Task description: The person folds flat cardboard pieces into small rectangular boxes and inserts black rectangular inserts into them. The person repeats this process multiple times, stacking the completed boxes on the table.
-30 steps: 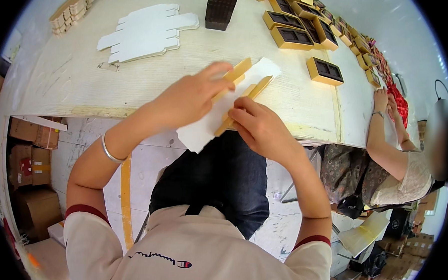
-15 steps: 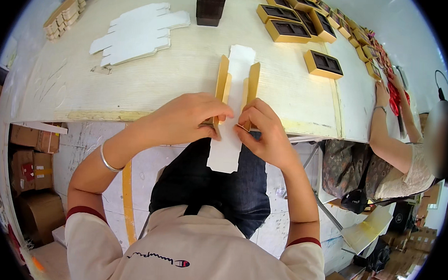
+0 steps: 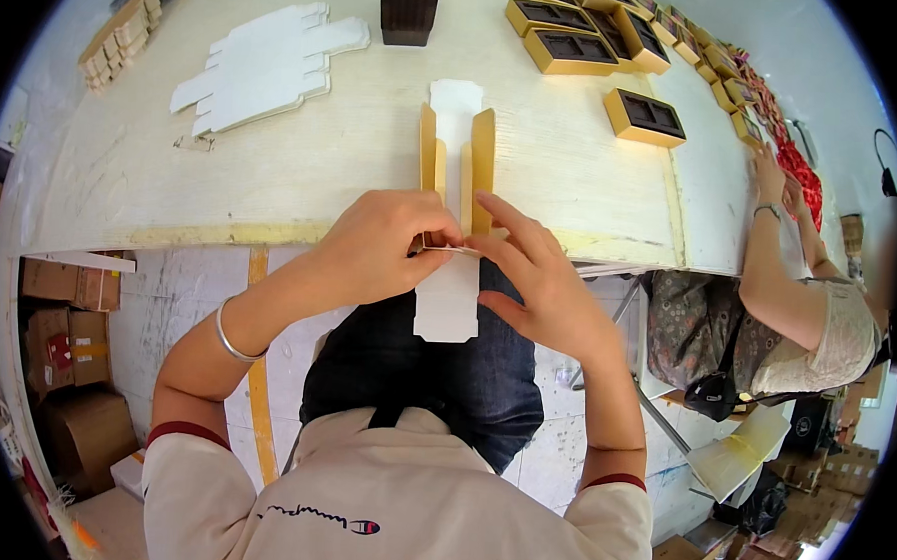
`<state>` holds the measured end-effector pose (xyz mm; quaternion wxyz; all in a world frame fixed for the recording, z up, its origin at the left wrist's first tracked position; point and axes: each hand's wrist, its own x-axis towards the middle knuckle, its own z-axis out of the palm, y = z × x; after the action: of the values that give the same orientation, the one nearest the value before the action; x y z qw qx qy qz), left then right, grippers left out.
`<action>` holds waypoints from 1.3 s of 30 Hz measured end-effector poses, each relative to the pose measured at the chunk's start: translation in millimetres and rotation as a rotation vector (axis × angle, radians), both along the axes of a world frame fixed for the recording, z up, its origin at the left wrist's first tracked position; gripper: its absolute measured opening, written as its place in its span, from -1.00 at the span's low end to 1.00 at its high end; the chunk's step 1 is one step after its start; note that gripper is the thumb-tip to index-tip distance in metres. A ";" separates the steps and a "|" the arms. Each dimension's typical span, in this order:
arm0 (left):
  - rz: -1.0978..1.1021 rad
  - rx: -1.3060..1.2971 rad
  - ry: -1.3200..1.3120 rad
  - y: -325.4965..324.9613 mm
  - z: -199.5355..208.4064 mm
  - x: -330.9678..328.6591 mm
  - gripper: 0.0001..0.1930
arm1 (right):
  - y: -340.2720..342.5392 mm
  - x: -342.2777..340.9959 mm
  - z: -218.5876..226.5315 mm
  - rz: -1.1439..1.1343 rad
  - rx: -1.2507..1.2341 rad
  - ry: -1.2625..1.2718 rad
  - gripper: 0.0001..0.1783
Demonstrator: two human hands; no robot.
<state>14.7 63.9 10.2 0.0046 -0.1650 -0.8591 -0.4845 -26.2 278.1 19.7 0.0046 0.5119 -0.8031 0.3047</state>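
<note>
Here in the head view, both bare hands are at work right at the near edge of the long, pale wooden table, close together in front of the body. Between them sits the partly folded card box, white inside and gold outside: its far end lies over the tabletop, its near white panel juts past the edge above the dark jeans. Two gold walls stand upright along its sides, a white strip running between them.

The left hand has thumb and bent fingers pinched on the small flaps at the near end of those walls. The right hand is spread: index finger up against the right-hand wall, another fingertip at the flaps, thumb held out apart below. Whether the fingertips of the two hands touch each other, I can't tell.

Out beyond, on the left, there's a pile of flat white card blanks with notched edges; straight ahead stands a tall stack of dark brown trays. Over to the right, one gold box with a dark two-hollow insert sits alone, near a crowd of similar gold boxes. Farther right, a co-worker's hands are beside bright red material.
</note>
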 end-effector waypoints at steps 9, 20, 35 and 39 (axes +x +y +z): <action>-0.154 0.143 -0.263 -14.9 11.9 -11.3 -0.67 | -11.2 -7.6 -22.7 -0.025 -0.282 -0.120 -0.90; -0.021 0.159 -0.118 -4.2 5.1 4.4 -0.70 | -22.3 5.4 -27.0 -0.109 -0.401 -0.221 -0.63; 0.286 0.329 0.175 11.3 -17.7 8.8 -0.68 | -28.6 15.1 -39.2 -0.217 -0.414 -0.009 -0.23; 0.235 0.173 0.324 8.0 -20.4 10.4 -0.69 | -21.8 7.6 -36.1 -0.139 -0.488 -0.277 -0.23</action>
<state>25.0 71.9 -10.2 0.2133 -0.1384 -0.8156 -0.5197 -18.6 256.3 -16.4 0.0389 0.3930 -0.7321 0.5551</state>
